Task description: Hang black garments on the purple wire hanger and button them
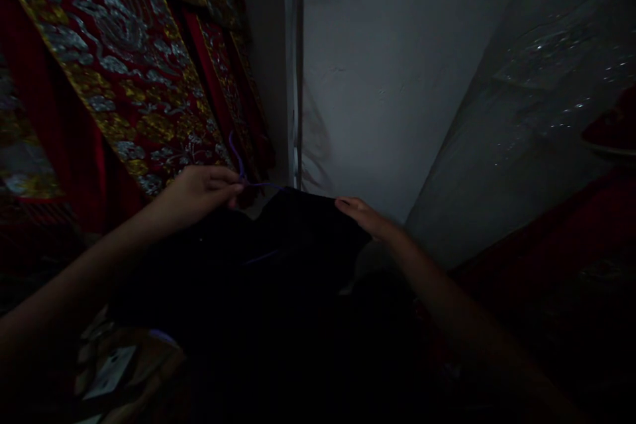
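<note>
Purple cord in the left hand, black cloth edge in the right

The left hand (211,189) has its fingers drawn together at the tips, pinching a thin, bright purple cord (237,156). One loose end of the cord curls up above the fingertips; the other part runs to the right, to the upper edge of a soft, matt black piece of cloth (303,232). The right hand (360,212) is at that same upper edge, further right, its fingers close together and holding the fabric. The cloth lies between and below both hands, in the middle of the view; its lower part merges into deep shadow, so its full outline cannot be told. A thin purple line also crosses its dark front.

Behind the hands stands a plain pale grey wall (368,79), with a narrow upright metal-like strip (293,66) to its left. On the left hang red textile panels thickly embroidered in gold and silver (114,33). On the right, a sheet of clear, shiny plastic (536,79) slopes down, with dark red fabric (571,218) beneath it. At lower left, below the left forearm, lies a flat white piece with dark spots (113,371); what it is cannot be told in this dim light.
</note>
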`<state>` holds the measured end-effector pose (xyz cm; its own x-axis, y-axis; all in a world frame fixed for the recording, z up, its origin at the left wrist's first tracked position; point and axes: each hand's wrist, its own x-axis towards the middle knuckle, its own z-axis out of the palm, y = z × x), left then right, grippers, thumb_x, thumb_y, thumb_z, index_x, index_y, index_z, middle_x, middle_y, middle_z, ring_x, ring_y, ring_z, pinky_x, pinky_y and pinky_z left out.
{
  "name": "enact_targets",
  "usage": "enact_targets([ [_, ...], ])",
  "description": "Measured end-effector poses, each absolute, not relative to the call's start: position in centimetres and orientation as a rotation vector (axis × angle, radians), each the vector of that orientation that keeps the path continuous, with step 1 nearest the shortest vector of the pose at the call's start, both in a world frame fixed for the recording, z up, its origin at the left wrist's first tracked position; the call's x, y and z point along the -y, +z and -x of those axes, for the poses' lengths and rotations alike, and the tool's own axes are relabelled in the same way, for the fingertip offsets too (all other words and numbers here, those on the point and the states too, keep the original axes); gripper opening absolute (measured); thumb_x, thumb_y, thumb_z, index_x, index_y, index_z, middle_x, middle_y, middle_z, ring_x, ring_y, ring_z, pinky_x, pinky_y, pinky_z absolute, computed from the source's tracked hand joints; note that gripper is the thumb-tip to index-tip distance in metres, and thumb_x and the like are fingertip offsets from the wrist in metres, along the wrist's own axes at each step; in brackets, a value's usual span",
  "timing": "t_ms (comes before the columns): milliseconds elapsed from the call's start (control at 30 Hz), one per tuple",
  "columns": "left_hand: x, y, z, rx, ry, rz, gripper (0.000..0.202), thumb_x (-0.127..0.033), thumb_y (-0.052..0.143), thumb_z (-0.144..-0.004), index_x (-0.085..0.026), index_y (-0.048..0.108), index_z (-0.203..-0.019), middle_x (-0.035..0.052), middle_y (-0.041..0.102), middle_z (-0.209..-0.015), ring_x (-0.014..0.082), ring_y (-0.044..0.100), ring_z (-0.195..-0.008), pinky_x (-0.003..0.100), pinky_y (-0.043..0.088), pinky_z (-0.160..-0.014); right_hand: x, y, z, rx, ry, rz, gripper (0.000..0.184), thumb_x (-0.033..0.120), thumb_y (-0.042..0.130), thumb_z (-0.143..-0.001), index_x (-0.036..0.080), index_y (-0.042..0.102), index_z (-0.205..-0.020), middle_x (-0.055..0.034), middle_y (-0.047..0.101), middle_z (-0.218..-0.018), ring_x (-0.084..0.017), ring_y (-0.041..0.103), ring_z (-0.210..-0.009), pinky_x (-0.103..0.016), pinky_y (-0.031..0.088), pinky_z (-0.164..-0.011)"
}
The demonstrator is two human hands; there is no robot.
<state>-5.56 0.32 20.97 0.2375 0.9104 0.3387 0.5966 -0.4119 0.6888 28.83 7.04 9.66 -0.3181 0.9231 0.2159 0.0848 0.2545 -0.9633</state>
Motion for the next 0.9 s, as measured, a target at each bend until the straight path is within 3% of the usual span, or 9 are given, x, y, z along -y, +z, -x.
enact_targets([
  [100,-2.4,20.2,5.2,-1.5,1.377,-2.356,0.032,-0.047,0.063,-0.086,-0.021,0.069,-0.103,0.0078,0.073,-0.098,0.0255,0.067,-0.09,0.039,0.054,-0.081,-9.3,11.4,-27.8,1.361,1.077,0.932,0.054,0.069,0.075,-0.068,0.022,0.072,-0.093,-0.0026,0.075,-0.083,-0.019,0.069,-0.076,-0.03,0.056,-0.071],
  [200,-3.0,19.0,4.0,-1.554,1.678,-2.635,0.027,-0.036,0.055,-0.093,-0.022,0.066,-0.112,0.0095,0.067,-0.117,0.0287,0.059,-0.114,0.047,0.045,-0.102,-11.5,13.7,-27.4,1.254,0.953,0.895,0.061,0.074,0.073,-0.065,0.021,0.067,-0.095,-0.004,0.074,-0.085,-0.021,0.07,-0.078,-0.031,0.056,-0.069],
  [267,-2.9,17.7,3.0,-1.488,1.63,-2.791,0.024,-0.032,0.05,-0.095,-0.021,0.065,-0.112,0.0104,0.067,-0.111,0.0285,0.059,-0.111,0.047,0.044,-0.101,-12.2,14.7,-27.8,1.232,0.859,0.883,0.064,0.078,0.068,-0.067,0.021,0.064,-0.097,-0.006,0.074,-0.091,-0.023,0.071,-0.085,-0.032,0.057,-0.072],
  [367,-2.6,14.6,1.5,-1.294,1.101,-2.959,0.028,-0.029,0.047,-0.097,-0.022,0.062,-0.119,0.0093,0.069,-0.101,0.0259,0.064,-0.097,0.042,0.048,-0.091,-11.4,14.7,-29.3,1.165,0.773,0.844,0.063,0.076,0.066,-0.071,0.022,0.062,-0.102,-0.0072,0.074,-0.102,-0.024,0.071,-0.096,-0.034,0.058,-0.078],
  [467,-2.5,11.0,0.1,-1.262,0.747,-2.805,0.051,-0.029,0.045,-0.097,-0.026,0.039,-0.148,0.0059,0.071,-0.102,0.0226,0.068,-0.089,0.036,0.051,-0.082,-9.3,13.1,-30.7,1.059,0.774,0.835,0.06,0.072,0.071,-0.069,0.022,0.063,-0.102,-0.0069,0.074,-0.103,-0.025,0.07,-0.1,-0.036,0.059,-0.082],
  [567,-2.7,8.2,-1.0,-1.358,0.809,-2.601,0.063,-0.03,0.04,-0.099,-0.03,0.016,-0.158,0.0042,0.071,-0.112,0.0211,0.07,-0.093,0.033,0.052,-0.081,-7.9,11.1,-31.3,1.013,0.841,0.863,0.06,0.069,0.075,-0.067,0.022,0.065,-0.102,-0.0066,0.075,-0.103,-0.026,0.07,-0.102,-0.037,0.059,-0.084],
  [667,-3.5,6.5,-1.8,-1.507,0.651,-2.531,0.053,-0.034,0.043,-0.099,-0.028,0.033,-0.152,0.0077,0.071,-0.116,0.0239,0.071,-0.098,0.035,0.053,-0.082,-8.3,9.7,-31.2,1.023,0.866,0.864,0.058,0.068,0.073,-0.072,0.023,0.065,-0.108,-0.0064,0.075,-0.106,-0.025,0.07,-0.103,-0.037,0.059,-0.085],
  [767,-4.2,5.0,-2.2,-1.58,0.305,-2.49,0.031,-0.036,0.049,-0.097,-0.022,0.063,-0.121,0.011,0.074,-0.106,0.027,0.072,-0.094,0.035,0.053,-0.078,-10.0,8.9,-31.4,1.038,0.873,0.867,0.056,0.068,0.065,-0.078,0.023,0.064,-0.111,-0.0082,0.074,-0.109,-0.025,0.07,-0.103,-0.039,0.058,-0.087],
  [900,-3.3,1.9,-2.8,-1.503,0.402,-2.45,0.027,-0.038,0.046,-0.099,-0.021,0.068,-0.098,0.0115,0.072,-0.101,0.025,0.071,-0.09,0.036,0.054,-0.079,-10.2,6.2,-31.2,0.883,0.564,0.964,0.045,0.058,0.066,-0.077,0.021,0.063,-0.103,-0.0092,0.07,-0.113,-0.024,0.064,-0.111,-0.042,0.05,-0.1],
])
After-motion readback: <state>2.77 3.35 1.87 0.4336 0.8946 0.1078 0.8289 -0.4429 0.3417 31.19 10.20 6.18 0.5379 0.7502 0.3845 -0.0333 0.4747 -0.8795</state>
